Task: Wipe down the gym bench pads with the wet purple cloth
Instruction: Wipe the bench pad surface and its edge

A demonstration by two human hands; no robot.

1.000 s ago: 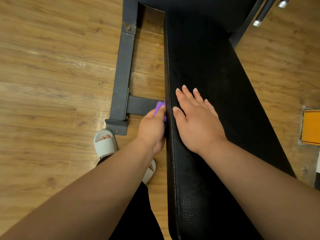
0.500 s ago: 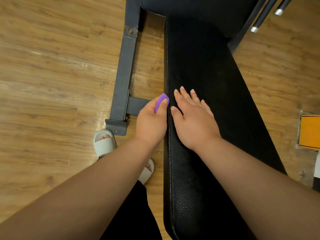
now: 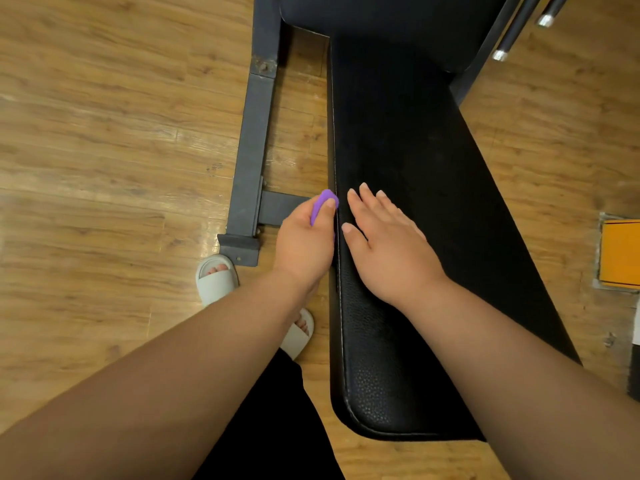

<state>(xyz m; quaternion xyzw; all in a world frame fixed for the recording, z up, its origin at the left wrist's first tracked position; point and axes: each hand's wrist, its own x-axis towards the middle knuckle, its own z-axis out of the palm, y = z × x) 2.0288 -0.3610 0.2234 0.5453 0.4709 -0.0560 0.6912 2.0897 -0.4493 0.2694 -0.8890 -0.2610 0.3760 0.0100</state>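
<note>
A long black padded bench seat runs from the bottom centre up to a second black pad at the top. My left hand grips a bunched purple cloth and holds it against the pad's left side edge; only a small fold of cloth shows above my fingers. On the pad's top, just right of that edge, my right hand rests flat with its fingers straight and spread.
The bench's dark grey steel frame lies on the wooden floor left of the pad. My feet in pale slides stand beside its foot. Two chrome-tipped bars cross the top right. An orange object sits at the right edge.
My left hand has slid the cloth a little farther up along the pad's left edge. My right hand has stayed flat on the pad, moving up slightly with it.
</note>
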